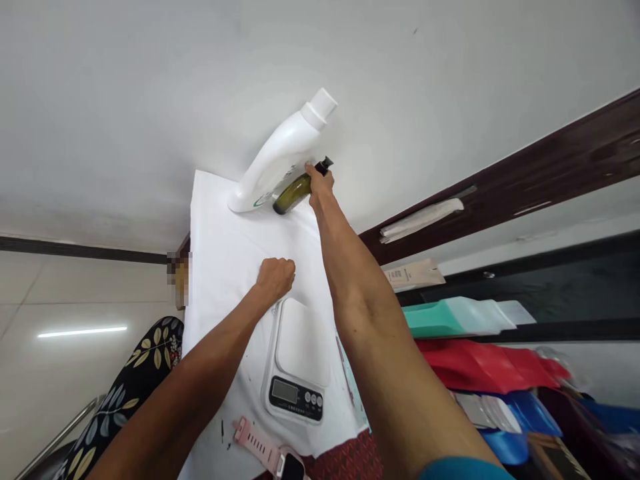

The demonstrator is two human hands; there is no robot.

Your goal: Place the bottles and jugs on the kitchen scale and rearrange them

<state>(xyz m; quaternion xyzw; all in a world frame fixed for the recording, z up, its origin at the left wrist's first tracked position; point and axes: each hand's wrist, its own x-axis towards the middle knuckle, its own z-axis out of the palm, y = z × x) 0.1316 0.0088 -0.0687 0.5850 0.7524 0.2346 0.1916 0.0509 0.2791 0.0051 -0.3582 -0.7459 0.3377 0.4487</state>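
My right hand [320, 181] reaches to the far side of the white cloth, its fingers wrapped round the dark neck of an olive-green pump bottle [294, 195]. The bottle leans beside a tall white detergent bottle [280, 157] with a white cap, near the wall. My left hand [276, 277] is closed in a fist over the cloth, just beyond the far edge of a white digital kitchen scale [303, 340]. Nothing shows in that fist. The scale's display and buttons face me.
A pink-strapped smartwatch [265, 450] lies at the near edge of the white cloth [220, 220]. To the right are a green bottle [450, 317], a red bag [490, 367] and blue containers [525, 413]. The wall [150, 87] rises behind the table.
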